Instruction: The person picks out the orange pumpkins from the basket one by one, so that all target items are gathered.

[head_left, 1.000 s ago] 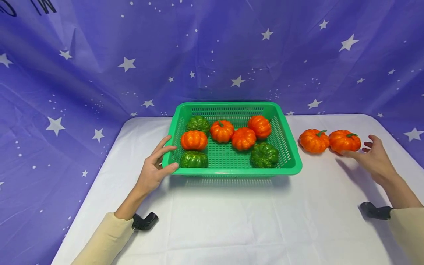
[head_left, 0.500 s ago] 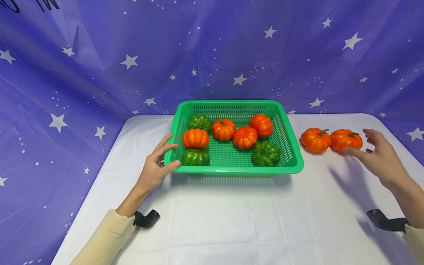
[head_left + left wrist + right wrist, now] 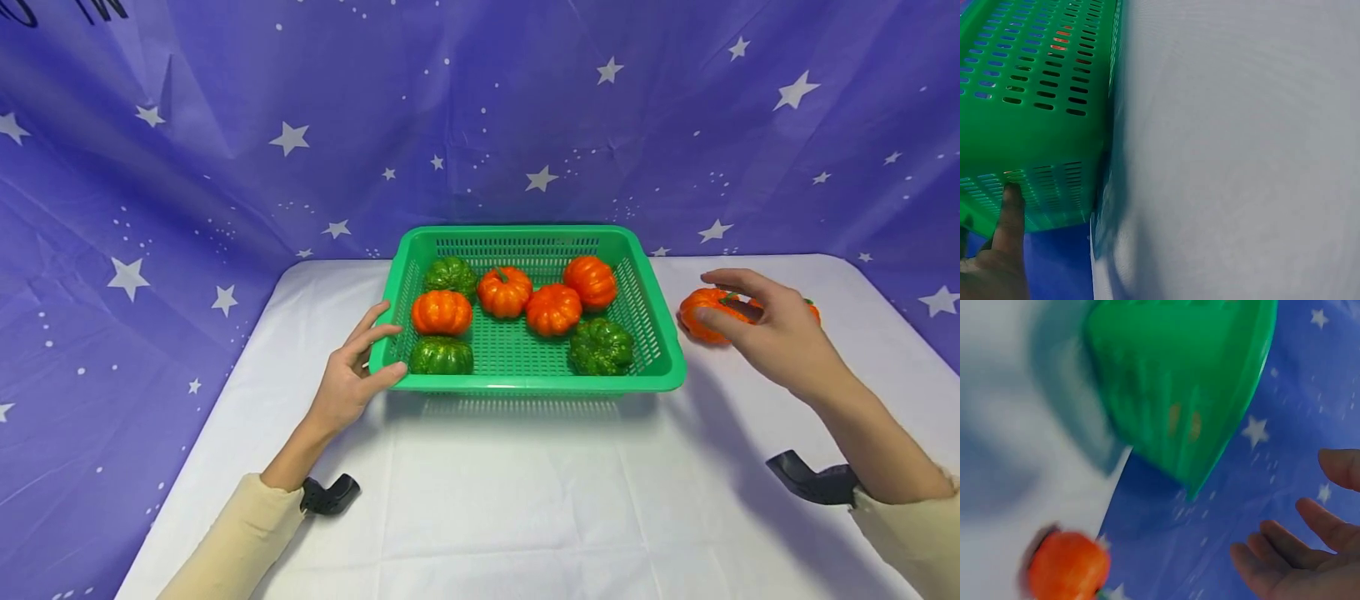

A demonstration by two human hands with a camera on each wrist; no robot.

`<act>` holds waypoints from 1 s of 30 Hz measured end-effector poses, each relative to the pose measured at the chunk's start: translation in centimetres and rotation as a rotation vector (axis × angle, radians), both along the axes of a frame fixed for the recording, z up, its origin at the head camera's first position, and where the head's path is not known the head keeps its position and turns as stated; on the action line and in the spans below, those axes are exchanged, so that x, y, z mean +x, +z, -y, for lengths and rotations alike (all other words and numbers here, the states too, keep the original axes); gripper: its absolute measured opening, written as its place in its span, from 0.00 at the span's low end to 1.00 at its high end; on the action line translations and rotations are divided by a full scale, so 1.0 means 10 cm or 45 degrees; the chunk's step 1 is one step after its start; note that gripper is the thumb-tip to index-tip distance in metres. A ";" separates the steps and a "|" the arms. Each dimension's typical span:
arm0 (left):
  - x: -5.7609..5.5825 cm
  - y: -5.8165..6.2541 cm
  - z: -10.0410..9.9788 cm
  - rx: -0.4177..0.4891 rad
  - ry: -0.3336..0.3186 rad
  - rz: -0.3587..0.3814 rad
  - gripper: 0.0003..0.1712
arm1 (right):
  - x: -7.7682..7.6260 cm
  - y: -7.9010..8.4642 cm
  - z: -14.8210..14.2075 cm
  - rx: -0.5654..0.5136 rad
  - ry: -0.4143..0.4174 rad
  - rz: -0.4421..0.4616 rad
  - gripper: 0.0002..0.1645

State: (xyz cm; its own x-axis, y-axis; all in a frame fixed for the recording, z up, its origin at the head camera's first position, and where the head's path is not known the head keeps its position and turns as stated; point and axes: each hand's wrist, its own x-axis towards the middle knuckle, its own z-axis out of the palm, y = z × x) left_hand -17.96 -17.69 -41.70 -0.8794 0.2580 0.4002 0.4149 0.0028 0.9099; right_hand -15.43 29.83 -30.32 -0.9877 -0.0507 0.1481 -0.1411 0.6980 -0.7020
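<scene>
Left hand (image 3: pixel 343 383) grips green basket (image 3: pixel 525 383); right of it, right hand (image 3: pixel 787 337), fingers relaxed, mostly hides farther orange pumpkin (image 3: pixel 814 312).

Soft shadows cross the bright cloth (image 3: pixel 510 475), while the right wrist view blurs the basket (image 3: pixel 1166 350).

Black lettering (image 3: pixel 112 9) was seen printed on the purple cloth (image 3: pixel 450 108), at the upper left of the head view. It was cut off by the frame edge. An O-like curve (image 3: pixel 32 17) was noted at far left; a slanted stroke (image 3: pixel 84 11) and a W- or M-like form were noted beside it. No whole word could be read.
</scene>
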 end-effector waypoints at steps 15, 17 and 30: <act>0.00 0.01 0.01 -0.009 -0.010 0.002 0.25 | -0.12 0.16 1.04 -0.209 0.488 -0.006 0.23; 0.01 0.01 0.01 -0.010 -0.008 0.001 0.25 | -0.15 0.15 1.18 -0.208 0.516 0.008 0.23; 0.00 0.01 0.00 -0.009 -0.002 0.000 0.25 | -0.42 -0.08 1.96 -0.130 0.593 0.109 0.27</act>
State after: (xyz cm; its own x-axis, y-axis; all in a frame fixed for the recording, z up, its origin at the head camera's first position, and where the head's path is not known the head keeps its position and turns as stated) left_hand -17.97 -17.70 -41.59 -0.8790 0.2621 0.3984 0.4150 0.0086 0.9098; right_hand -19.67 10.26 -31.08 -0.8723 -0.4797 0.0946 -0.3610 0.5015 -0.7862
